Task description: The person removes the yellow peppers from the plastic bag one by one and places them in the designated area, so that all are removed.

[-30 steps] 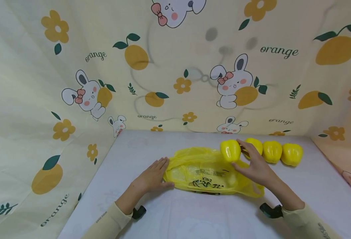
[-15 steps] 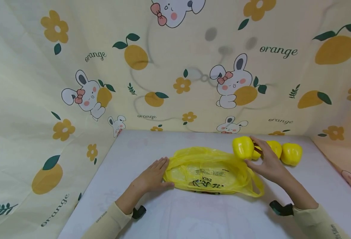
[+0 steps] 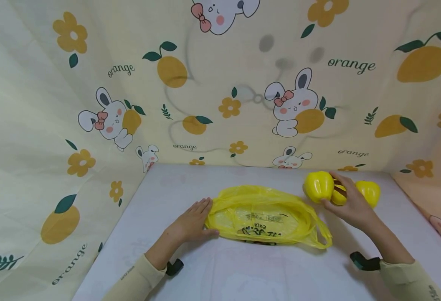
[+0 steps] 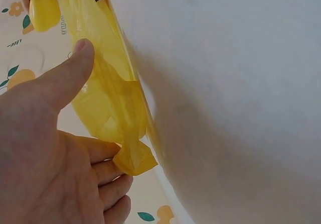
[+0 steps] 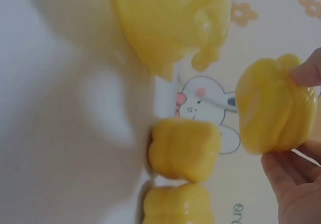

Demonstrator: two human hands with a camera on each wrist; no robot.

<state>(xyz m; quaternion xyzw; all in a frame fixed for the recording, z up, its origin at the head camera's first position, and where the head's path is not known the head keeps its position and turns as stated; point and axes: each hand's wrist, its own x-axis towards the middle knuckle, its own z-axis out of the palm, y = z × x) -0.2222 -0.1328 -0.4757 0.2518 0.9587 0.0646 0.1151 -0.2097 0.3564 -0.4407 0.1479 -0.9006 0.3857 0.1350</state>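
A yellow plastic bag with dark print lies flat on the white table. My left hand rests at its left end, fingers straight; in the left wrist view the bunched corner of the bag touches the fingers. Past the bag's right end, my right hand holds a yellow bell pepper between thumb and fingers. The right wrist view shows this held bell pepper raised and apart from the others. Another yellow bell pepper is partly hidden behind the fingers.
One more yellow bell pepper stands at the far right, near the table's back edge. A patterned cloth with rabbits and oranges hangs behind. The white table extends in front of the bag.
My right hand has moved rightward with the bell pepper, from over the bag's right part to beside the standing peppers. The bag's right handle loop now shows. My left hand stays still.
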